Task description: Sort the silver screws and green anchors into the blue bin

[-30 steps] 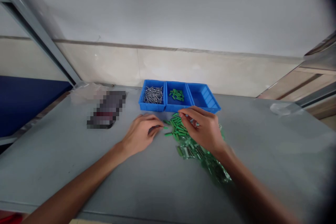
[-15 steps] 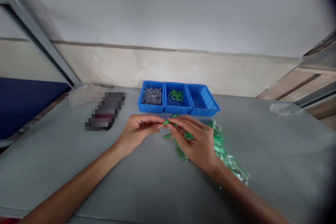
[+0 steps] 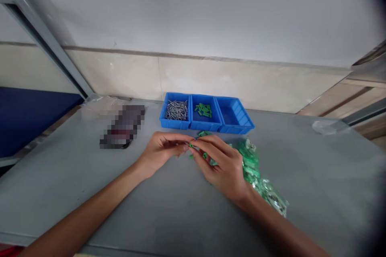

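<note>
Above the grey table, my left hand (image 3: pixel 158 153) and my right hand (image 3: pixel 224 162) meet at the fingertips, both closed. Between them they pinch a small green wall plug (image 3: pixel 191 145), whose round end shows. Under my right hand's fingers more green plugs (image 3: pixel 204 155) are partly visible; whether that hand holds any of them is unclear. Several loose green plugs (image 3: pixel 204 133) lie just behind the hands. To the right of my right hand lies a heap of clear bags (image 3: pixel 250 164) with green plugs and metal screws inside, partly covered by my wrist.
Three joined blue bins stand at the back: the left bin (image 3: pixel 163 123) holds screws (image 3: pixel 176 110), the middle bin (image 3: pixel 205 126) holds green plugs (image 3: pixel 204 110), beside the right bin (image 3: pixel 238 129). A blurred-out dark object (image 3: pixel 123 126) and clear plastic (image 3: pixel 101 106) lie left.
The green plug between my fingertips has turned, and its end now faces me. My right hand has drawn its fingers slightly lower and left over the loose plugs.
</note>
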A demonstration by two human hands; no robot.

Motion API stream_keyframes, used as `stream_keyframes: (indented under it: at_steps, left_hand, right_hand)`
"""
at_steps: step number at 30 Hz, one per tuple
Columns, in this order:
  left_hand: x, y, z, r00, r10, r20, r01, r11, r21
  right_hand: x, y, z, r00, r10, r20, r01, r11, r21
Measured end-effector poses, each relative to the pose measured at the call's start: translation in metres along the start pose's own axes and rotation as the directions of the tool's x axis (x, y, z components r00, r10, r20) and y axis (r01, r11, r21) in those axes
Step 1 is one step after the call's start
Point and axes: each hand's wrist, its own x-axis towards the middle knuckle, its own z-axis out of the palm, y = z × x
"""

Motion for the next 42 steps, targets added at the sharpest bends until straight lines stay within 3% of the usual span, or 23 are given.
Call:
stream_keyframes:
  at_steps: [6,10,14,19,22,25,27,31,33,35,37,42]
  left_hand:
    - [-0.001,0.001,-0.004,0.999,-0.012,0.037,0.014,0.999,-0.053]
    - [0.000,0.001,-0.007,1.000,0.023,0.014,-0.022,0.997,-0.072]
    - [0.000,0.002,-0.008,1.000,0.029,-0.004,-0.030,0.996,-0.080]
    - [0.000,0.006,-0.008,1.000,0.014,0.004,-0.014,0.997,-0.077]
    - [0.001,0.007,-0.009,0.999,0.024,-0.035,-0.027,0.998,-0.062]
    - [0.001,0.007,-0.009,0.995,0.087,-0.055,-0.077,0.984,0.159]
    - [0.000,0.005,-0.007,0.989,0.142,0.033,-0.144,0.913,0.381]
    - [-0.005,-0.006,0.003,0.943,0.204,0.263,-0.330,0.681,0.654]
    - [-0.007,-0.012,0.008,0.927,0.219,0.306,-0.376,0.525,0.763]
    - [-0.008,-0.017,0.011,0.928,0.212,0.306,-0.370,0.425,0.826]
    - [-0.007,-0.021,0.012,0.935,0.205,0.290,-0.350,0.384,0.854]
    - [-0.005,-0.022,0.010,0.939,0.208,0.274,-0.336,0.384,0.860]
  right_hand:
    - [0.006,-0.006,-0.003,0.990,0.119,-0.076,-0.112,0.989,0.093]
    - [0.006,-0.005,-0.003,0.977,0.214,-0.002,-0.211,0.965,0.154]
    - [0.005,0.001,0.001,0.975,0.214,0.068,-0.222,0.961,0.166]
    - [0.002,0.000,0.002,0.982,0.176,0.063,-0.183,0.974,0.133]
    - [0.003,-0.002,-0.004,0.998,0.060,-0.002,-0.060,0.998,0.020]
    - [0.014,0.004,-0.012,0.987,-0.099,-0.126,0.078,0.984,-0.162]
    - [0.024,0.014,-0.017,0.975,-0.098,-0.199,0.047,0.969,-0.244]
    - [0.033,0.037,-0.021,0.973,0.141,-0.181,-0.202,0.900,-0.387]
    - [0.029,0.042,-0.023,0.963,0.197,-0.186,-0.258,0.874,-0.412]
    - [0.022,0.042,-0.026,0.956,0.211,-0.202,-0.274,0.886,-0.374]
    - [0.015,0.041,-0.028,0.955,0.220,-0.199,-0.275,0.908,-0.316]
    - [0.012,0.038,-0.025,0.965,0.222,-0.141,-0.249,0.945,-0.211]
